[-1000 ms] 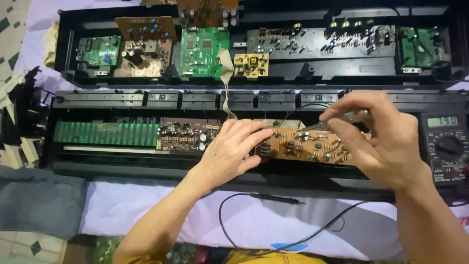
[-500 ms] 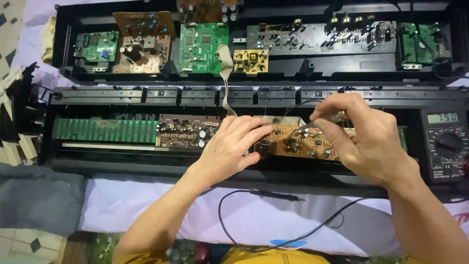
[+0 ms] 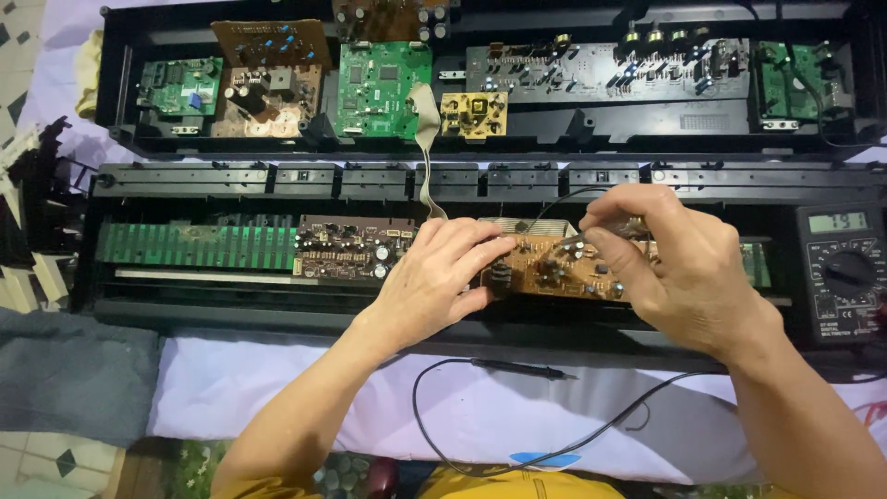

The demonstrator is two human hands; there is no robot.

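An opened black electronic keyboard case (image 3: 231, 176) lies before me with several circuit boards inside. My left hand (image 3: 434, 277) grips the left edge of a brown circuit board (image 3: 564, 273) and steadies it. My right hand (image 3: 674, 268) pinches a thin probe with a black lead against the board's top side; the tip is hidden by my fingers. A dark brown board (image 3: 346, 249) and a long green strip board (image 3: 199, 245) lie left of my left hand.
A black multimeter (image 3: 843, 273) sits at the right. A second black probe (image 3: 522, 370) with its looping lead lies on the white cloth (image 3: 277, 397) near me. Green and brown boards (image 3: 383, 79) fill the upper case half. A grey cloth (image 3: 74, 379) lies at lower left.
My right hand has shifted left and down onto the brown board. The left hand keeps its grip on the board's edge.
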